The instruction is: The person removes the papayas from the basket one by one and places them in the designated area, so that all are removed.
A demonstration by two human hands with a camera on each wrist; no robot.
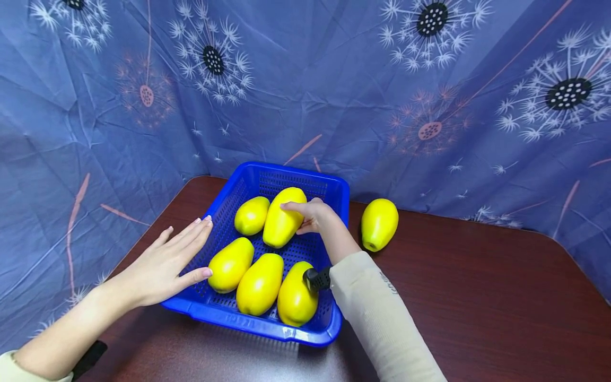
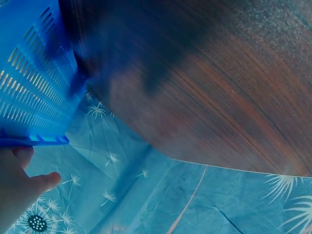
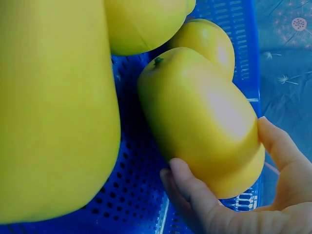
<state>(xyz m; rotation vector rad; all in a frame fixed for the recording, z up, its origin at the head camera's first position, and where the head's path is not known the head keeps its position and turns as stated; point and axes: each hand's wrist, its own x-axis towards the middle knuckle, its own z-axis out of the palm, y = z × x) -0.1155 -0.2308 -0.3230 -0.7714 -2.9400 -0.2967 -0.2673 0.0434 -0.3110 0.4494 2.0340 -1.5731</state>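
Observation:
My right hand [image 1: 319, 216] reaches into the blue plastic basket [image 1: 296, 171] and grips a yellow papaya [image 1: 280, 225], thumb on one side and fingers on the other. In the right wrist view that papaya [image 3: 204, 117] is tilted, its small stem mark facing away from the hand. Beside it in the basket lies a smaller-looking papaya [image 1: 251, 216]. Three more, a left one [image 1: 231, 265], a middle one [image 1: 260, 285] and a right one [image 1: 297, 297], line the near side. My left hand [image 1: 169, 260] lies over the basket's left rim, fingers straight.
One more papaya [image 1: 379, 224] stands on the dark brown table [image 1: 477, 297], right of the basket near the back edge. A blue cloth [image 1: 305, 69] with dandelion prints hangs behind and to the left. A black wrist-camera mount [image 1: 317, 279] overlaps the near right papaya.

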